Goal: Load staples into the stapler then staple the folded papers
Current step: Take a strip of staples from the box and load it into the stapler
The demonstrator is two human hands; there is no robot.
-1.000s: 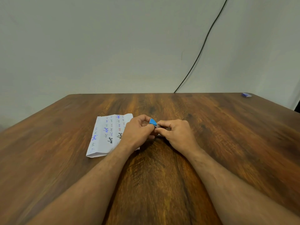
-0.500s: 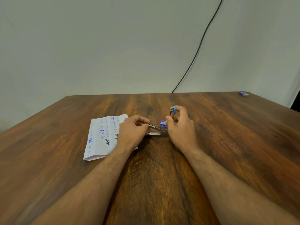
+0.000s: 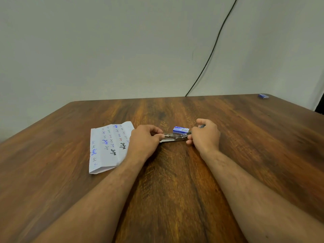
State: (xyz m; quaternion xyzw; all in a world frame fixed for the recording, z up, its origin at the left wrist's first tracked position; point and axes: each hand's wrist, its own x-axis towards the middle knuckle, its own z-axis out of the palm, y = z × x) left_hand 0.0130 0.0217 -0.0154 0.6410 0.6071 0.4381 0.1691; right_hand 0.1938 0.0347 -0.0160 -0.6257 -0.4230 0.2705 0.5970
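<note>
- Stapler [image 3: 172, 138] lies near the middle of the wooden table [image 3: 245, 137], swung wide open so that we see mostly bare silver metal: a long, thin, shiny rail stretched flat from 9 o'clock to 3 o'clock between our two hands.
- Its lid end rises toward 2 o'clock inside our right fist, where only a short grey metal tip pokes out above the knuckles; we cannot tell the colour of the lid from here.
- Our left hand [image 3: 144, 140] grips the 9 o'clock end of the rail, thumb and curled fingers pinching the metal.
- Our right hand [image 3: 205, 135] holds the 3 o'clock end, its fingers curled round the raised part.
- Just beyond the stapler, at 12 o'clock from it, sits a small blue-and-white staple box [image 3: 181, 130], close to the metal; whether they touch we cannot tell.
- At 9 o'clock from our left hand lie the folded papers [image 3: 107, 148], white with blue and black handwriting, their near-right edge hidden under our left wrist.
- Far off at 2 o'clock, near the table's corner, rests a second small blue box [image 3: 263, 96].
- A black cable [image 3: 213, 50] runs down the pale wall behind.
</note>
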